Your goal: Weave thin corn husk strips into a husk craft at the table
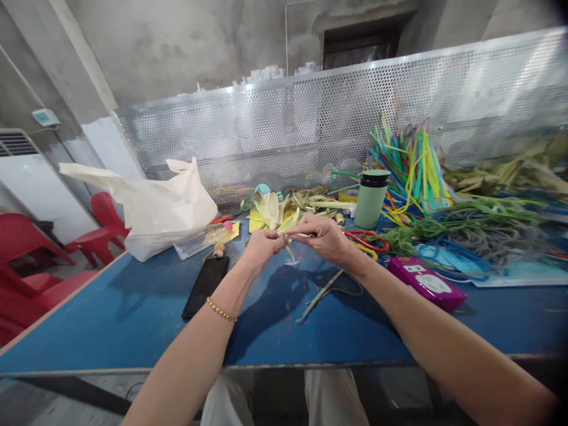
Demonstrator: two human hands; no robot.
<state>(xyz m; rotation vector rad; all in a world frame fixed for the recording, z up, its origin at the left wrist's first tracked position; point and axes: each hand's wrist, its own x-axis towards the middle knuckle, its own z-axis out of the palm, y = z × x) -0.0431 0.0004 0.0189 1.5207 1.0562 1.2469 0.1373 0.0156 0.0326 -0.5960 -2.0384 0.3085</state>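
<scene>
Over the middle of the blue table [177,343], my left hand [265,247] and my right hand [326,236] meet with fingers closed. Both pinch the lower end of a pale green and cream bundle of husk-like leaves [271,208], which fans out above my left fingers. A thin strand runs between the fingertips; its exact path is too small to tell. Just below my hands, a loose green strip [320,296] lies on the table. Red-handled scissors [368,239] lie beyond my right wrist.
A black phone [206,287], a white bag [166,207] and a clear bottle [202,239] are on the left. On the right are a green cup [371,200], a purple box [426,283], colourful strips [417,165] and tangled green cords [465,222]. A perforated metal panel [266,136] stands behind.
</scene>
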